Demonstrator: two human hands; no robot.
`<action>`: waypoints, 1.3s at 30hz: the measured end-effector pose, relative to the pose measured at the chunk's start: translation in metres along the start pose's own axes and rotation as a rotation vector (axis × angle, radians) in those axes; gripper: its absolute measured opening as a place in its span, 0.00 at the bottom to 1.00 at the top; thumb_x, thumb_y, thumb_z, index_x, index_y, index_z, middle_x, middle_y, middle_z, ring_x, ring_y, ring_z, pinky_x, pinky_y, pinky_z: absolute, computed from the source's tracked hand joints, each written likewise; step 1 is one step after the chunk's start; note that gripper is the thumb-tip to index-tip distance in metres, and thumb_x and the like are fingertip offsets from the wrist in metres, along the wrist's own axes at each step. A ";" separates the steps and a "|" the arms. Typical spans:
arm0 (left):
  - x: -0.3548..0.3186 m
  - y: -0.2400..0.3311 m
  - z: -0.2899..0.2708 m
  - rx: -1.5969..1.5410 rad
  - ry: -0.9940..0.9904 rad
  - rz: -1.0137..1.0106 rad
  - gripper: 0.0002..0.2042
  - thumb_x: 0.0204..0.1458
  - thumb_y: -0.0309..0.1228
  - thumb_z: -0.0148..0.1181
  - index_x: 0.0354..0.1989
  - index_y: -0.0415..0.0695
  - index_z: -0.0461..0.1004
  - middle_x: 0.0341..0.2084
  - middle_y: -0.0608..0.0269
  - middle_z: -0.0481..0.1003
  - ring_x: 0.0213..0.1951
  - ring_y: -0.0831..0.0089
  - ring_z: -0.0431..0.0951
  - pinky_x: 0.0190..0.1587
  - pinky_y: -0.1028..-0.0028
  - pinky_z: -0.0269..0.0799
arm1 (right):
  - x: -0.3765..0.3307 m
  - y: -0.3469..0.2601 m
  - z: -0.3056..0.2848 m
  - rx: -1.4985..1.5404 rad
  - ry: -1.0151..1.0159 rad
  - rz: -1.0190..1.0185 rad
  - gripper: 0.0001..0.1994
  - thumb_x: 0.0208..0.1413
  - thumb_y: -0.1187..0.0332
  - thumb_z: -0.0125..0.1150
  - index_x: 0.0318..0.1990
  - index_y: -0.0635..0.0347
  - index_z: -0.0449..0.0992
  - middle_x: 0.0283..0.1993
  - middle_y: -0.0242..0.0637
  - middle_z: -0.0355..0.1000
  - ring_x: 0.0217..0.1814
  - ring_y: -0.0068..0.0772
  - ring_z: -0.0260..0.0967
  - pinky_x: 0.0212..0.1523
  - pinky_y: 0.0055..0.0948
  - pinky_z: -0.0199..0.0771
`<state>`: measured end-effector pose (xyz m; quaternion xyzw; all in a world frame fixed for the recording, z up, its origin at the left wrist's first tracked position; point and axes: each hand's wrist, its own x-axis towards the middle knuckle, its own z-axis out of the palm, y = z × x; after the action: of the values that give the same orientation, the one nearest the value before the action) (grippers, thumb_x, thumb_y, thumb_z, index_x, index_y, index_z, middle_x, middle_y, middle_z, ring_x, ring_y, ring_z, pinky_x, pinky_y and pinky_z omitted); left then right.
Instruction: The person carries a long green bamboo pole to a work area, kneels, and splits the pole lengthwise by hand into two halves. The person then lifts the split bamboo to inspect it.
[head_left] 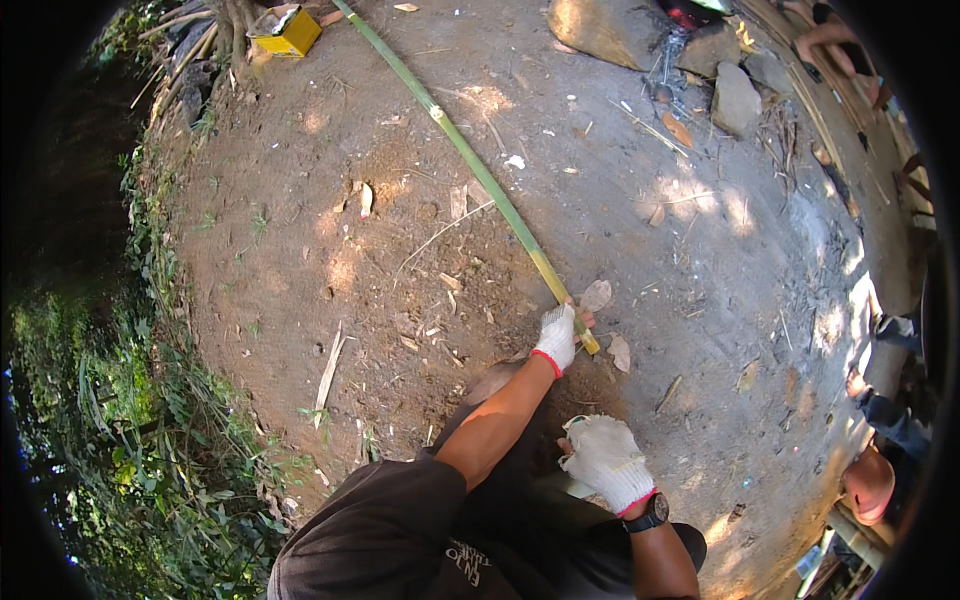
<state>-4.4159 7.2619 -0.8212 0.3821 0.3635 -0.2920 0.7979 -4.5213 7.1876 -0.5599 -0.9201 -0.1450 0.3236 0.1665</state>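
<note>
A long green bamboo pole [470, 160] lies across bare dirt ground, running from the top middle down to the centre. My left hand [558, 335], in a white work glove with a red cuff, grips the pole near its cut near end. My right hand [605, 458], also in a white glove, with a dark wristwatch, rests low by my knee; its fingers are curled and I cannot tell whether it holds anything.
A yellow box [290, 33] sits at the top left by tree roots. Stones and a small fire [685, 15] lie at the top right. Another person [880, 470] crouches at the right edge. Dense green plants [130, 440] border the left.
</note>
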 end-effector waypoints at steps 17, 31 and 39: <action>0.000 0.001 -0.003 0.016 -0.002 0.009 0.29 0.58 0.54 0.47 0.51 0.37 0.66 0.46 0.49 0.74 0.47 0.59 0.76 0.53 0.60 0.69 | 0.000 0.000 0.002 -0.021 0.004 0.009 0.12 0.49 0.59 0.59 0.29 0.59 0.77 0.31 0.46 0.75 0.37 0.49 0.74 0.38 0.46 0.72; -0.003 0.012 -0.002 0.081 -0.051 0.005 0.20 0.60 0.46 0.48 0.50 0.42 0.67 0.43 0.49 0.74 0.45 0.60 0.76 0.48 0.62 0.73 | 0.000 0.000 0.003 -0.027 0.030 -0.008 0.12 0.48 0.59 0.60 0.29 0.58 0.77 0.31 0.46 0.75 0.37 0.48 0.74 0.38 0.45 0.73; -0.016 0.038 -0.002 0.563 -0.114 0.004 0.21 0.56 0.48 0.53 0.45 0.41 0.69 0.33 0.56 0.75 0.35 0.66 0.78 0.37 0.69 0.75 | 0.000 0.000 0.001 0.002 0.061 -0.005 0.10 0.46 0.61 0.61 0.28 0.58 0.78 0.30 0.45 0.75 0.36 0.47 0.74 0.38 0.44 0.73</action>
<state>-4.3972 7.2869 -0.7945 0.5721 0.2220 -0.4009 0.6802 -4.5220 7.1877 -0.5610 -0.9290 -0.1417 0.2951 0.1725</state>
